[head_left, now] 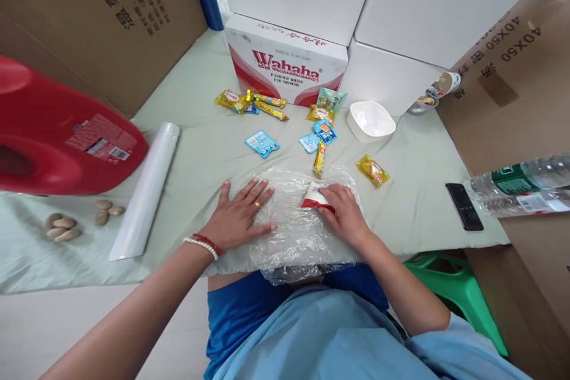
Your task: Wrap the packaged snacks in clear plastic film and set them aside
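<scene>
My left hand [238, 217] lies flat with fingers spread, at the left edge of a crinkled sheet of clear plastic film [289, 234]. My right hand [346, 218] has its fingers closed on a small red and white packet [313, 195] resting on the film. Just beyond the film is a yellow snack stick [319, 159], with blue snack packets [326, 130] behind it. Another blue packet [262, 143] sits to the left, and a yellow-wrapped snack [373, 170] lies to the right. The film's near end hangs over the table edge.
A white bowl [371, 120] stands before white boxes and a Wahaba carton [287, 65]. On the left are a white roll [146, 190], a red jug [66, 130] and several stones [62, 227]. A phone [464, 206] and plastic bottles [525, 181] are at right.
</scene>
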{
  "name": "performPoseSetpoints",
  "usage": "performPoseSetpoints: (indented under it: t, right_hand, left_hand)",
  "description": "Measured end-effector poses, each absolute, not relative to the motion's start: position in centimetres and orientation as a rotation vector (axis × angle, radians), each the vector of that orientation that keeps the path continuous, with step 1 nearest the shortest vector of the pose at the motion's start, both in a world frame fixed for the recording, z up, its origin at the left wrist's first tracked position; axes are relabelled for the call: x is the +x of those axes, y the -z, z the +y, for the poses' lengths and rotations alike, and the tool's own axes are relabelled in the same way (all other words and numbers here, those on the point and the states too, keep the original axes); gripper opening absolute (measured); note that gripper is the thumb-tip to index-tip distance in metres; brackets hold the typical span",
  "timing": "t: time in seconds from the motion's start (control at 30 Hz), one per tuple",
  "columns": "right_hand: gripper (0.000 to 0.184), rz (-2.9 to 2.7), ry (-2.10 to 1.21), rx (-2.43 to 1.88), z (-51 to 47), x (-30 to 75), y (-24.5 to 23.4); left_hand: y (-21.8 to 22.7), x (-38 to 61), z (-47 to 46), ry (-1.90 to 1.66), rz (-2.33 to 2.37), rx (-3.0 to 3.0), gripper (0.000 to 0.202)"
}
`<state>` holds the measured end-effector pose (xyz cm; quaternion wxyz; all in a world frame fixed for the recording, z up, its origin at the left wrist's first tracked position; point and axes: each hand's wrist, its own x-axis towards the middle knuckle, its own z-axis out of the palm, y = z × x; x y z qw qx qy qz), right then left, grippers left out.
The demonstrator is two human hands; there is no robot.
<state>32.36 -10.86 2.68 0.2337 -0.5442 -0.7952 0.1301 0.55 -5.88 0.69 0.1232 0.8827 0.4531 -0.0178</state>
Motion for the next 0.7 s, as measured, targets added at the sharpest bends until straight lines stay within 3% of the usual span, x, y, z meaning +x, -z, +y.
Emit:
performPoseSetpoints:
  t: [0.1, 0.27, 0.33, 0.4, 0.5, 0.7]
  right_hand:
    - [0.047, -2.101, -0.399, -1.399, -10.7, 32.5, -3.4]
    - [0.048, -2.373, -0.520, -1.281, -10.8, 30.7, -2.9]
    - [0.054, -2.483, -0.589, -1.325, -10.3, 30.4, -3.0]
    - [0.054, -2.510, -0.646, -1.356, -8.8, 30.4, -3.9]
    - [0.040, -2.414, -0.562, -1.514, -4.2, 30.4, -6.4]
    - [0.057, -2.352, -0.255, -2.089, 7.0, 28.6, -7.4]
  left_hand:
    - [-1.1, 0.2, -5.4, 0.141, 1.255, 2.537, 0.098]
    - [-1.9, 0.2, -5.0, 0.228, 1.239, 2.480, 0.115]
    - [-2.2, 0.2, -4.9, 0.266, 1.234, 2.451, 0.115]
    - [-2.4, 0.3, -4.8, 0.291, 1.230, 2.410, 0.102]
    - [-2.6, 0.5, -4.6, 0.272, 1.248, 2.365, 0.085]
    - [-2.7, 0.6, -4.6, 0.300, 1.226, 2.387, 0.114]
